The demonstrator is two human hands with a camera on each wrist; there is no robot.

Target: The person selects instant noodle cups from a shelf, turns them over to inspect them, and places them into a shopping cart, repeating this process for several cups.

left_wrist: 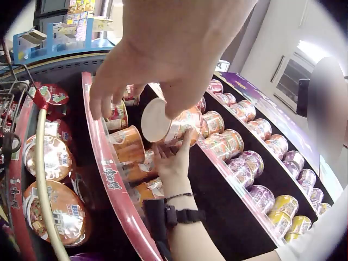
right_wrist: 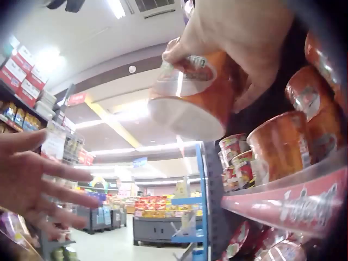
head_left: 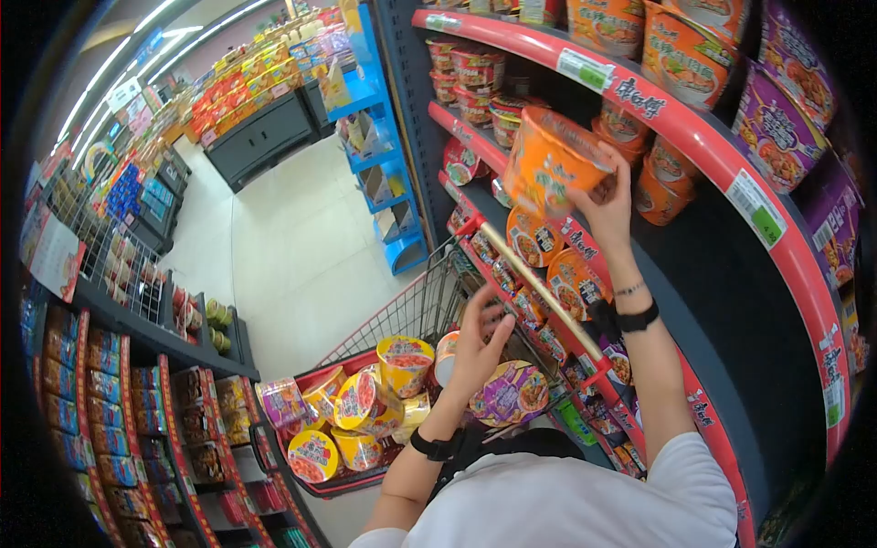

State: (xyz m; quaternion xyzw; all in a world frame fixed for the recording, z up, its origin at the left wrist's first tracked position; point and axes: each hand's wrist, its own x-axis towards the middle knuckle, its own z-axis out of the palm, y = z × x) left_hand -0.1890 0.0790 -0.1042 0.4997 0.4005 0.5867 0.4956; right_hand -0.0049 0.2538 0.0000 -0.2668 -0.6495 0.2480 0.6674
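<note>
My right hand [head_left: 605, 196] grips an orange noodle tub [head_left: 553, 164], tilted, in front of the red-edged shelf [head_left: 512, 36]. In the right wrist view the fingers and thumb of the right hand [right_wrist: 239, 49] curl round the orange tub [right_wrist: 190, 92], its pale base facing the camera. My left hand [head_left: 480, 342] hangs above the cart with fingers spread, holding nothing. The left wrist view shows the left hand [left_wrist: 157, 65] large in front, with the tub's white base [left_wrist: 156, 120] beyond its fingers. More orange tubs [head_left: 667, 178] stand on the shelf behind.
Below my left hand the cart [head_left: 343, 482] holds several yellow tubs [head_left: 405, 365] and a purple tub [head_left: 510, 393]. A pale rail [head_left: 539, 288] runs along the lower shelf. Purple tubs [head_left: 778, 128] fill the upper right shelf. A blue rack [head_left: 402, 247] stands at the aisle's end.
</note>
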